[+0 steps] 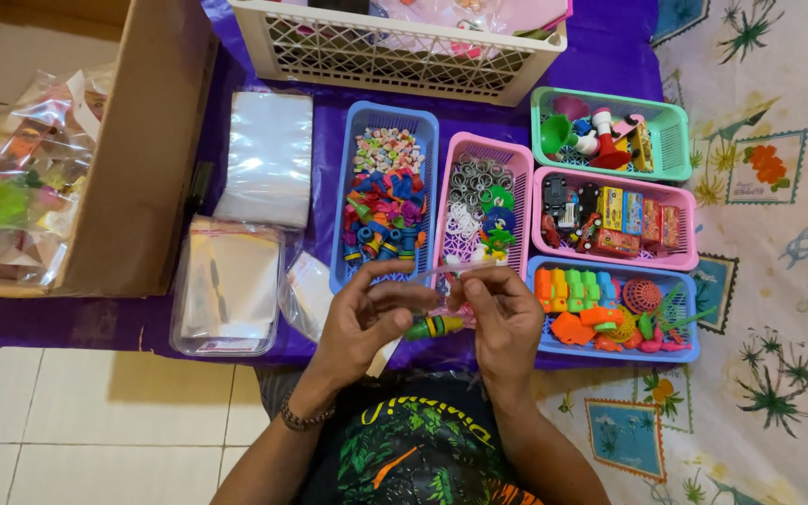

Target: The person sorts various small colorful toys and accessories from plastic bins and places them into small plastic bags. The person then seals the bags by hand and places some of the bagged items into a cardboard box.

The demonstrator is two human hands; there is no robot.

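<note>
My left hand (362,323) and my right hand (502,318) meet just above my lap, both pinching the top edge of a small clear plastic bag (441,301) that holds little colourful toys; a green and yellow piece shows at its bottom. Directly beyond my hands lie a blue basket (340,243) of small bright beads and caps and a pink basket (519,159) with metal rings and green and blue parts.
A blue basket (694,353) of orange and green toys, a pink basket (689,260) of toy cars and boxes and a green basket (680,140) sit at right. Stacks of clear bags (226,281), a cardboard box (156,140) and a white crate (404,61) lie left and behind.
</note>
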